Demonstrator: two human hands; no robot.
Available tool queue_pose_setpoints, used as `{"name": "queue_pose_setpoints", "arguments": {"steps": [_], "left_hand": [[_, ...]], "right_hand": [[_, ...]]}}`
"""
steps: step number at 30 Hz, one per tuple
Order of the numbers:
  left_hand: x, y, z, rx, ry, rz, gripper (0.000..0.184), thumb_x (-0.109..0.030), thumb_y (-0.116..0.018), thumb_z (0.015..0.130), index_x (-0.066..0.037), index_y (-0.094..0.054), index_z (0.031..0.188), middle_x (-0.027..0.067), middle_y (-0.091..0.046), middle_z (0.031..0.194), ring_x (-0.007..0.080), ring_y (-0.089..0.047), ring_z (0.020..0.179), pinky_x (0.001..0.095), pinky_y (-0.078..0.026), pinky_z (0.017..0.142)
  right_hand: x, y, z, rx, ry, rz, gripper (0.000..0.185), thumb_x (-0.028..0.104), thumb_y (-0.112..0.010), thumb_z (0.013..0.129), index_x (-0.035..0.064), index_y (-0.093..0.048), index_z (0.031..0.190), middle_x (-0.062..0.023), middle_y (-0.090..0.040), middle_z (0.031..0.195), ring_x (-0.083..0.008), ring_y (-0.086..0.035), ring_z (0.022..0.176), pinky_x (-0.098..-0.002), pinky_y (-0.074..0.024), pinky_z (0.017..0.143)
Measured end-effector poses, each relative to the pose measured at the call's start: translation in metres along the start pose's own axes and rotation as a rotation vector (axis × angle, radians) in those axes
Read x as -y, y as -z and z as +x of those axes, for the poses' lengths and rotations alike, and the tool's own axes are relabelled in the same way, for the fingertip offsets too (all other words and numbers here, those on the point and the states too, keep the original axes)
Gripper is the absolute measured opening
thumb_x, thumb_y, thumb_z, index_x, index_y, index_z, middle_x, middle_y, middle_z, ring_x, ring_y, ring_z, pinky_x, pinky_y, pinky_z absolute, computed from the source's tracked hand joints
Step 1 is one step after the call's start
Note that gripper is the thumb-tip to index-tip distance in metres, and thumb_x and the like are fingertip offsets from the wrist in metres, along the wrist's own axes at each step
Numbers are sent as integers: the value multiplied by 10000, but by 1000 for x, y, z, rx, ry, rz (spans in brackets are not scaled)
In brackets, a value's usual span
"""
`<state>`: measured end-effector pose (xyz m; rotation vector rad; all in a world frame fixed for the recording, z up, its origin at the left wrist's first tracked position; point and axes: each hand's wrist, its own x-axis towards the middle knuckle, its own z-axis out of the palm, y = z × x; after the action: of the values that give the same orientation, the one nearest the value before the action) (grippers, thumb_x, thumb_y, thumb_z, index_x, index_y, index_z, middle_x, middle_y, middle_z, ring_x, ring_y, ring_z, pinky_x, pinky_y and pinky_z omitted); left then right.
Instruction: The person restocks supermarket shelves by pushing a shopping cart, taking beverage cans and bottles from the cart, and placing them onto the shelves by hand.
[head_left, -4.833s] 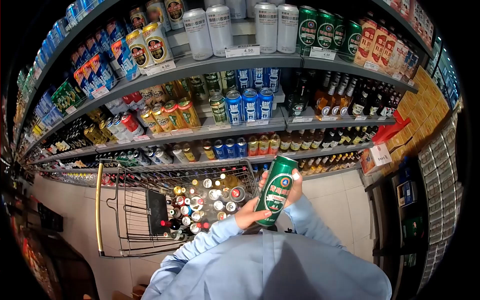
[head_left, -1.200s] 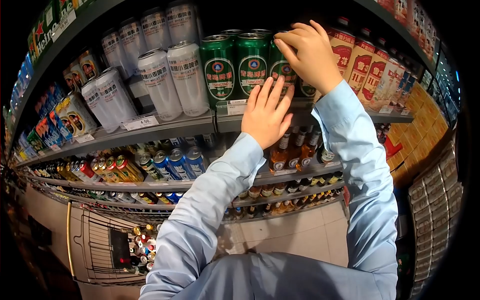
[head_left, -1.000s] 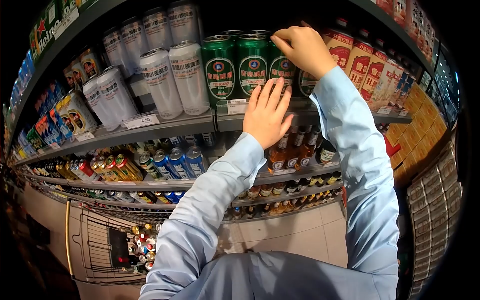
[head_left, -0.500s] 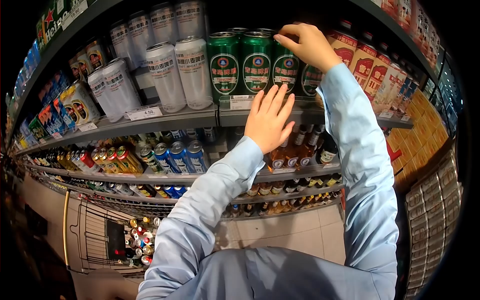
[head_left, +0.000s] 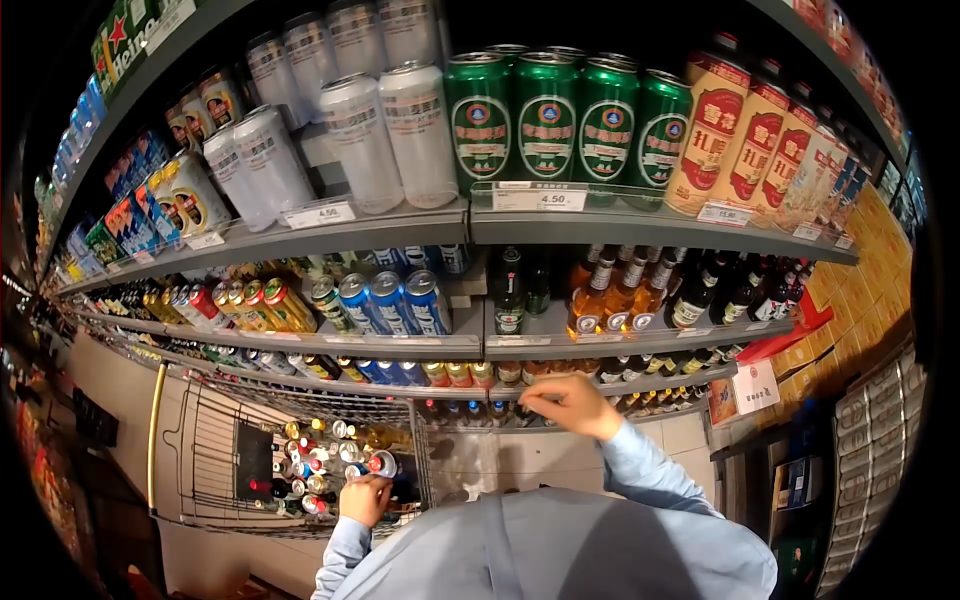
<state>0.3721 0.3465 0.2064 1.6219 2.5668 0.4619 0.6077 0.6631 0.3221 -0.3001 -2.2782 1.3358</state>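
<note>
My left hand (head_left: 366,500) is low at the cart's near right part, its fingers curled, just below a can with a red and silver top (head_left: 382,463); whatever it may hold is hidden. My right hand (head_left: 575,405) hovers in front of the lowest shelves, fingers bent together, with nothing visible in it. Green cans (head_left: 547,125) stand upright in a front row on the upper shelf, behind a price tag (head_left: 540,198). The wire shopping cart (head_left: 205,450) holds many bottles and cans (head_left: 320,465).
Pale tall cans (head_left: 417,140) stand left of the green ones, and red-and-cream cartons (head_left: 712,135) on the right. Lower shelves carry blue cans (head_left: 388,303) and amber bottles (head_left: 620,290). A white-and-red box (head_left: 755,388) and stacked packs (head_left: 870,450) lie at right.
Both hands have left the green cans on the upper shelf and come down, the left one to the cart. The view has shifted, showing more of the cart. Earlier, both hands held a green can.
</note>
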Motion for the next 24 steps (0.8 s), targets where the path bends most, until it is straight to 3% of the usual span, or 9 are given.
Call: {"name": "queue_pose_setpoints", "arguments": {"steps": [2, 3, 4, 7, 10, 14, 18, 20, 24], "left_hand": [[23, -17, -33, -11, 70, -5, 100, -218, -626, 738, -143, -671, 787, 106, -624, 733, 286, -610, 657, 392, -493, 591], [24, -21, -43, 119, 207, 76, 115, -247, -606, 751, -165, -667, 805, 123, -631, 776, 291, -619, 680, 407, -496, 604], [23, -24, -48, 158, 242, 118, 143, -286, -582, 764, -189, -661, 834, 129, -636, 806, 294, -625, 694, 422, -496, 618], [14, -32, -40, 280, 298, 85, 192, -288, -583, 769, -193, -638, 926, 104, -640, 829, 297, -624, 725, 433, -495, 629], [17, -33, -28, 214, 239, -32, 288, -237, -633, 747, -131, -611, 1014, 115, -617, 926, 328, -597, 797, 412, -490, 692], [48, -23, -32, 199, 233, -56, 264, -154, -649, 720, -107, -630, 980, 107, -620, 931, 308, -593, 837, 382, -484, 739], [108, -27, -66, 347, 260, 65, 338, -169, -671, 686, -122, -622, 1017, 91, -608, 1022, 283, -581, 924, 372, -465, 809], [142, -26, -86, 511, 282, 72, 443, -262, -683, 699, -165, -577, 1118, 86, -570, 1128, 275, -552, 1008, 387, -446, 857], [223, -28, -130, 626, 297, 90, 474, -340, -700, 671, -207, -575, 1108, 62, -574, 1119, 274, -518, 1068, 408, -392, 914]], "right_hand": [[-15, -32, -3, 108, -81, 5, 175, 175, -621, 811, 21, -643, 893, -94, -650, 846, -205, -608, 764, -287, -471, 662], [-21, -45, -1, 156, -81, 38, 182, 189, -616, 813, 30, -643, 898, -90, -649, 825, -200, -608, 744, -289, -466, 648], [-4, -54, 2, 195, -223, 63, 184, 194, -620, 804, 29, -644, 881, -93, -643, 797, -206, -606, 709, -297, -463, 627], [-22, -95, 6, 269, 20, 46, 178, 191, -613, 796, 18, -646, 823, -114, -627, 742, -232, -594, 648, -312, -457, 592], [-32, -127, 9, 447, -3, 30, 204, 205, -594, 802, 6, -641, 807, -132, -618, 715, -272, -588, 640, -340, -452, 584], [-42, -164, 10, 418, -59, -13, 213, 216, -586, 803, 10, -635, 782, -141, -607, 714, -302, -578, 652, -367, -446, 586], [-38, -205, 8, 378, -147, -129, 188, 208, -586, 801, 29, -619, 751, -128, -597, 675, -303, -572, 626, -374, -441, 576], [-40, -233, 6, 389, -187, -118, 179, 202, -586, 801, 34, -614, 747, -126, -595, 665, -302, -570, 618, -375, -441, 574], [-69, -305, -1, 439, -325, -144, 179, 213, -605, 779, 39, -602, 740, -127, -601, 675, -299, -575, 622, -376, -441, 574]]}}
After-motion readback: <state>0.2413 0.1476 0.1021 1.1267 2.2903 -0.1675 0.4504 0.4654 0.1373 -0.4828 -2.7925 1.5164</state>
